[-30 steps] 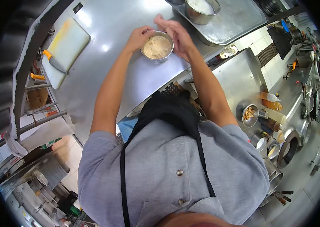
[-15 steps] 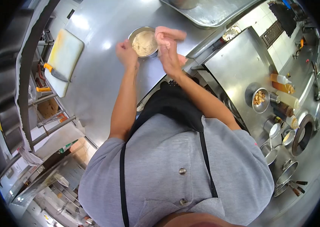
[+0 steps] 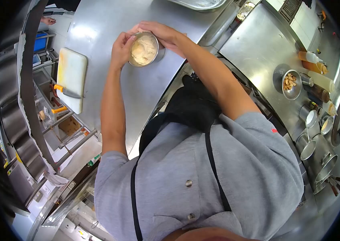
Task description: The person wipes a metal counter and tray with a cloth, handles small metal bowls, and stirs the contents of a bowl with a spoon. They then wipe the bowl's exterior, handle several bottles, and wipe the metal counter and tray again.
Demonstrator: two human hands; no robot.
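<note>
A round metal bowl [image 3: 160, 52] holds a pale, lumpy dough-like mixture [image 3: 144, 49] and leans slightly over the steel table. My left hand [image 3: 122, 49] is closed at the bowl's left rim, its thumb and fingers pinching the edge. At the far rim my right hand [image 3: 158, 31] curls over the bowl, holding a pink cloth [image 3: 173, 48] against it. The cloth shows below my right wrist and between the hands; most of it is hidden.
On the steel table [image 3: 97, 72], a white cutting board [image 3: 73, 66] bears a yellow-handled knife [image 3: 69, 91] at left. A metal tray [image 3: 202, 4] sits at the back. Across a gap to the right, a counter holds a bowl [image 3: 291, 92] and squeeze bottles [image 3: 314, 66]. Another person's hand [image 3: 49, 20] shows top left.
My right hand has swung the pink cloth from beside the bowl round to its far rim. My left hand has closed on the left rim, and the bowl has tilted. The view has shifted.
</note>
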